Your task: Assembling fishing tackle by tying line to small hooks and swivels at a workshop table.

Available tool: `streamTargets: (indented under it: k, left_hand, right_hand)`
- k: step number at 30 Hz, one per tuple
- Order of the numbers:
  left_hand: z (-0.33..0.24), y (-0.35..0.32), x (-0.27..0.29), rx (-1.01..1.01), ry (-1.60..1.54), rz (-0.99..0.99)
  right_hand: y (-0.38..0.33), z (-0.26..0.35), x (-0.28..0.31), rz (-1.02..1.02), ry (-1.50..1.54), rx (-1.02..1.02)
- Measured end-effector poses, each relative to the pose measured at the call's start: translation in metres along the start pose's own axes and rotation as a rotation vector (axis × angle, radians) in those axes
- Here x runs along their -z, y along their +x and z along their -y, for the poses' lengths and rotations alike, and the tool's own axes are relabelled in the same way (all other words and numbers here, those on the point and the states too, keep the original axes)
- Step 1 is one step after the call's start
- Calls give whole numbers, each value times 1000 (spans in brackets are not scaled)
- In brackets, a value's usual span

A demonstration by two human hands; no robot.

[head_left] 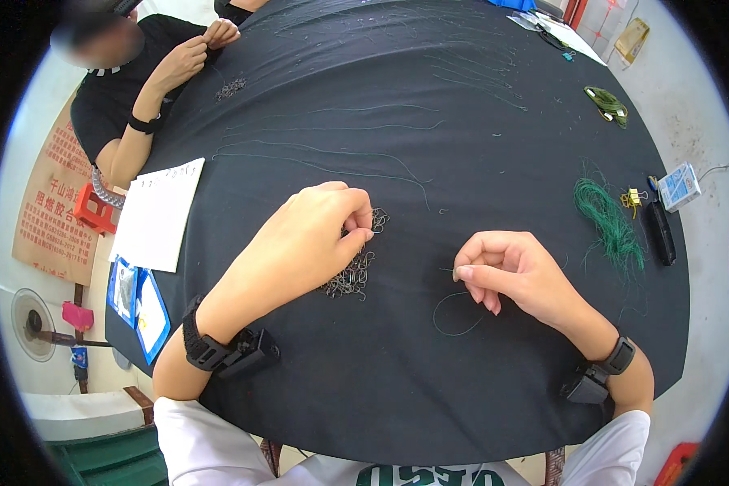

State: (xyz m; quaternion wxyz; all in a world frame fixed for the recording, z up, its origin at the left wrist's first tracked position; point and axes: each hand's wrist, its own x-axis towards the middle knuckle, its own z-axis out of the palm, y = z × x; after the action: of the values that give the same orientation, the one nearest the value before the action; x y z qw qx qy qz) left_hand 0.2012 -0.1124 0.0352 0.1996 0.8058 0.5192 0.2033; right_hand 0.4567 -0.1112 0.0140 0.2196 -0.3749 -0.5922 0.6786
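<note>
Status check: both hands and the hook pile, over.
Left hand pinching at hook pile. Right hand pinching green thread. Nothing between them.

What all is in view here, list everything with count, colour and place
table: one, black cloth top, fills the middle
small metal hooks: one pile, dark grey, under the left hand
green thread bundle: one, green, right side
loose threads: several, green, laid across the far half
paper sheet: one, white, left edge
plastic sleeves: two, blue-edged, left edge below the sheet
another person: one, black shirt, far left
left hand: fingers pinching at the hooks
right hand: pinching a thread end
</note>
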Motion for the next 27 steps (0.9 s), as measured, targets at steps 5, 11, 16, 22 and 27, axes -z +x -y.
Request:
streamTargets:
  k: [5, 11, 16, 22, 27]
  left_hand:
    - [2, -5, 2, -10, 13, 106]
    - [-2, -3, 0, -46, -3, 172]
    - [-3, -2, -4, -25, -70, 164]
    - [-1, -1, -3, -22, 2, 34]
    - [-6, -5, -3, -68, -16, 162]
  right_hand:
    - [0, -1, 1, 2, -4, -6]
    - [0, -1, 2, 10, -8, 0]
    - [0, -2, 2, 15, -15, -10]
    - [-1, 1, -1, -18, -11, -19]
    - [0, 0, 0, 0, -13, -12]
